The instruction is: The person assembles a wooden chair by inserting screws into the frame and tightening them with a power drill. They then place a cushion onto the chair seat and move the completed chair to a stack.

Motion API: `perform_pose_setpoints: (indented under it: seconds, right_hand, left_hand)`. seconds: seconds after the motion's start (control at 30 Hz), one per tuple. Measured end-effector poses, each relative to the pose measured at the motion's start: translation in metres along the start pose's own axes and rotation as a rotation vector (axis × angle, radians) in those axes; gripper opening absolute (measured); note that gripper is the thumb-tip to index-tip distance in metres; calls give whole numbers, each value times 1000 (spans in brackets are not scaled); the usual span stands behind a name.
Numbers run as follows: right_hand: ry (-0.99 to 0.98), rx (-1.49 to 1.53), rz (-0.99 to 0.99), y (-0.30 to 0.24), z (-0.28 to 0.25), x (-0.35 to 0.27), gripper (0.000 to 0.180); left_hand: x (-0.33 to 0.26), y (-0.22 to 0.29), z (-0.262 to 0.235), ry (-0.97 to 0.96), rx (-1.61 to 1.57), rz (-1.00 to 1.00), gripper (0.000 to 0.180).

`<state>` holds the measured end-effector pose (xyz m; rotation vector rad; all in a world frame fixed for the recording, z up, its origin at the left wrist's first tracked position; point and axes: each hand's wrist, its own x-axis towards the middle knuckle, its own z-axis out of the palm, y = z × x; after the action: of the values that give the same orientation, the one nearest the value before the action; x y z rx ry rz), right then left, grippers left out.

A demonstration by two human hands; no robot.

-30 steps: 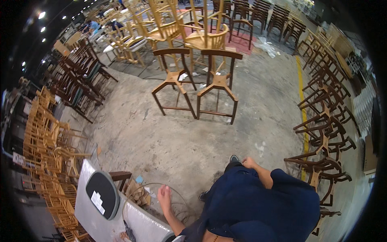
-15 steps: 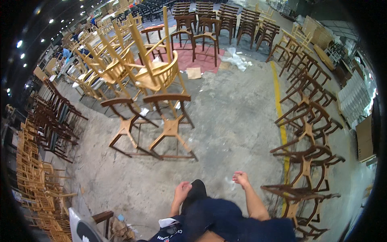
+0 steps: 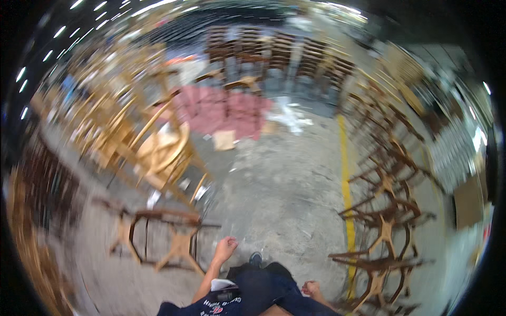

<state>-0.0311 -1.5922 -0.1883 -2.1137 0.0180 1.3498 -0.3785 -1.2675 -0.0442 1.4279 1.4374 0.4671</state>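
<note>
My left hand (image 3: 225, 248) hangs in front of my body over the concrete floor, its fingers loosely bent with nothing in them. It is nearest to the dark-framed chairs (image 3: 182, 242) on the left, which have pale wooden cross-shaped seat supports, but does not touch them. My right hand (image 3: 311, 288) is low beside my body, its fingers curled and too smeared to read clearly. No object shows in it. One dark shoe (image 3: 255, 259) appears ahead of my body between the hands.
Light wooden chairs (image 3: 163, 150) crowd the left, blurred. Dark chair frames (image 3: 387, 181) line the right beside a yellow floor line (image 3: 345, 195). Stacked dark chairs (image 3: 250, 45) stand beyond a red floor sheet (image 3: 211, 113). White scraps (image 3: 290, 116) and cardboard (image 3: 225, 140) lie on the floor.
The view has shifted forward, bringing the chairs on the left nearer and lower. My left hand has moved left, and my right hand has dropped back toward the lower edge.
</note>
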Motion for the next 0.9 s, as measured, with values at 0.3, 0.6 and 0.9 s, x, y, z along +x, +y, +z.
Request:
perform_pose_setpoints:
  seconds: [0.3, 0.6, 0.9]
  right_hand:
    - [205, -307, -48, -216, 61, 179, 30]
    - [17, -180, -81, -606, 82, 385, 21]
    - [268, -435, -218, -1014, 93, 575, 20]
  left_hand:
    - [383, 242, 76, -342, -273, 122, 31]
    - [605, 279, 86, -261, 1, -563, 24]
    - [795, 269, 15, -157, -392, -946, 20]
